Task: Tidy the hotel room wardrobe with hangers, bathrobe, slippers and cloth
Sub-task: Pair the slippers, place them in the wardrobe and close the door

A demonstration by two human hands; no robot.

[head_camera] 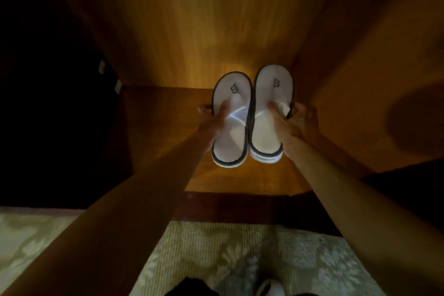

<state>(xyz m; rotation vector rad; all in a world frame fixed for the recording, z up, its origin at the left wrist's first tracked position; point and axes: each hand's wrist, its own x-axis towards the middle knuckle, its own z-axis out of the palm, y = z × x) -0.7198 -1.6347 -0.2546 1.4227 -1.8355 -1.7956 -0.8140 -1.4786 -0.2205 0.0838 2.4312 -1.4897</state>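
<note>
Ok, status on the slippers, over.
Left hand grips left slipper; right hand grips right slipper. Pair side by side over the wardrobe floor, contact unclear. Floor beneath looks clear.

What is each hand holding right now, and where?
Left hand grips the left slipper at its outer edge, mid-length; right hand grips the right slipper likewise, thumbs on the straps.

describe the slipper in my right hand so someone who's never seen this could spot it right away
Look into the lit wooden wardrobe floor, where two white terry slippers with dark grey trim sit side by side. Yours is the right-hand slipper, gripped by the right hand. Unlike the left-hand slipper, it reaches farther back and its strap is bunched under the fingers.
</note>
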